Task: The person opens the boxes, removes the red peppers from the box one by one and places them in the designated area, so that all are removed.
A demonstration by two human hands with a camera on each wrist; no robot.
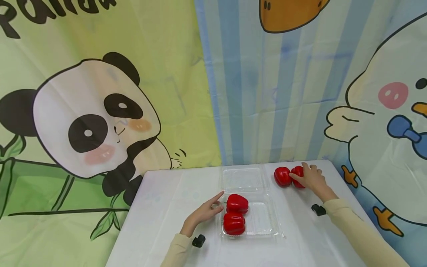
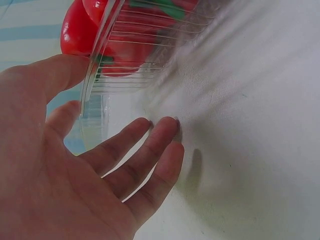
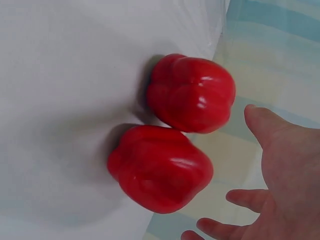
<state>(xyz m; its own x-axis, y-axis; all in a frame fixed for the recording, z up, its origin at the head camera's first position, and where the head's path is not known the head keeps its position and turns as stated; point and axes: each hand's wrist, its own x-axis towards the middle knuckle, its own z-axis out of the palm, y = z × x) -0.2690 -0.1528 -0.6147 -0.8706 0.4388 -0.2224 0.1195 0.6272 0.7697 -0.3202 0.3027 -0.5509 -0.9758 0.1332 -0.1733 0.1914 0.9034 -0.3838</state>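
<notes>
Two red bell peppers (image 1: 237,204) lie in the left side of a clear plastic clamshell box (image 1: 261,218), whose lid is folded back. My left hand (image 1: 206,212) is beside the box's left wall, its thumb at the rim in the left wrist view and its other fingers loosely spread. Whether the thumb touches the rim, I cannot tell. Two more red bell peppers (image 3: 192,94) sit side by side on the table. Over the right one (image 1: 297,171) my right hand (image 1: 315,181) reaches with fingers spread; the right wrist view shows a gap between hand and peppers.
The open lid (image 1: 242,178) lies flat behind the box on the white table (image 1: 173,193). Cartoon-printed curtains (image 1: 253,92) hang directly behind the table. Small black devices (image 1: 199,241) are by both wrists.
</notes>
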